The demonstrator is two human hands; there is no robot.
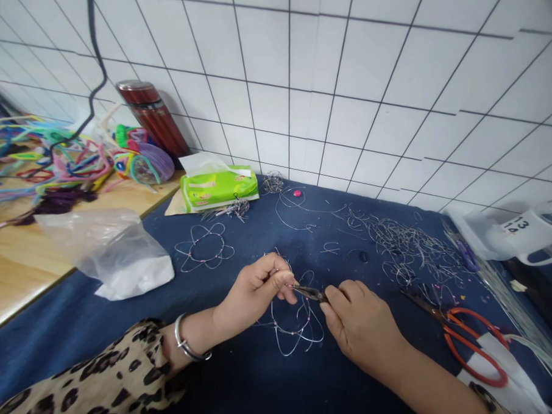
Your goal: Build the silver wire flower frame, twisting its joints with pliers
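In the middle of the head view, my left hand (pixel 268 283) pinches the upper edge of a flower-shaped wire ring (pixel 293 333) with small pink beads. My right hand (pixel 361 319) is closed around the handles of a pair of pliers (pixel 311 293). The pliers' jaws meet the wire right at my left fingertips; whether they grip it cannot be made out. Most of the ring hangs below the two hands, its looped petals showing. A second wire flower (pixel 205 243) of the same kind lies on the blue cloth (pixel 238 379) to the left.
Loose wire offcuts (pixel 410 241) spread at the right, near orange-handled scissors (pixel 476 345) and a white jug (pixel 537 232). At the left are a plastic bag (pixel 117 250), a green tissue pack (pixel 220 188), a red thermos (pixel 155 117) and colourful pipe cleaners (pixel 72 158). A tiled wall (pixel 315 65) stands behind.
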